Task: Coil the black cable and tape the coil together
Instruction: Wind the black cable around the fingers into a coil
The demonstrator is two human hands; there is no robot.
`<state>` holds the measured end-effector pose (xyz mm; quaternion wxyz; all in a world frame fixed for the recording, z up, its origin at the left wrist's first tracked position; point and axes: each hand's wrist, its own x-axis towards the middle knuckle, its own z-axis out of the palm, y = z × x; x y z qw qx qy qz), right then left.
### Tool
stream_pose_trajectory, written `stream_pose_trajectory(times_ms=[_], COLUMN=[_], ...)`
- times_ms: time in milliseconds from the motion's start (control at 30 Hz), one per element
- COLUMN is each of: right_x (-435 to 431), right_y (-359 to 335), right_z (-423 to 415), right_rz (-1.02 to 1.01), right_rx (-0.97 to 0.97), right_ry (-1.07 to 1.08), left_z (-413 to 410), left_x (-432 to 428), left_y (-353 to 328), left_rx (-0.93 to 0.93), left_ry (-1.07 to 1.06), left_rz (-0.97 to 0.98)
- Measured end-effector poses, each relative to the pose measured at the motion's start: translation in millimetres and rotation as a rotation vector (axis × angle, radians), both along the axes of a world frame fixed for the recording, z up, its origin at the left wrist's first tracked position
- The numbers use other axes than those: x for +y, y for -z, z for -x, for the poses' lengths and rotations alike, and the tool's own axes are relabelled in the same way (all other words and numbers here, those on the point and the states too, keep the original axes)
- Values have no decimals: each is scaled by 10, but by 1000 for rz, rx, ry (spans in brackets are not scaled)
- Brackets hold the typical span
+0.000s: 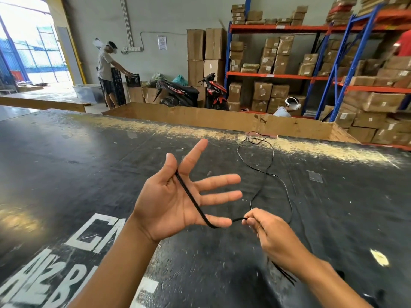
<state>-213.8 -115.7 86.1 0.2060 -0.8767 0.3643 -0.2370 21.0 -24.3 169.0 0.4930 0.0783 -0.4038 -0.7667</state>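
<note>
A thin black cable (193,202) runs across the palm of my left hand (175,201), caught between thumb and index finger and bent around the little finger. That hand is palm up with its fingers spread. My right hand (270,233) pinches the same cable just right of the little finger. Beyond the pinch the cable trails loosely over the black table (333,207) and ends in a small loop near the far edge. No tape is in view.
The black tabletop has white lettering (66,252) at the near left and worn patches along the far edge. Cardboard walls (200,117) stand behind the table. Racks of cardboard boxes (289,70), two motorbikes (193,92) and other people fill the background.
</note>
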Motion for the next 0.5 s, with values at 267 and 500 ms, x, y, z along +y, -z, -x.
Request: stream_pose_trajectory(times_ms=[267, 500], right_x=[-532, -548], right_y=[-663, -1367], right_z=[-10, -238], right_rz=[204, 341], right_rx=[123, 98], right_ry=[79, 30], left_z=[149, 243], left_x=[114, 45], left_y=[176, 347], left_rx=[-296, -447], left_ry=[109, 16], left_rz=[-156, -309])
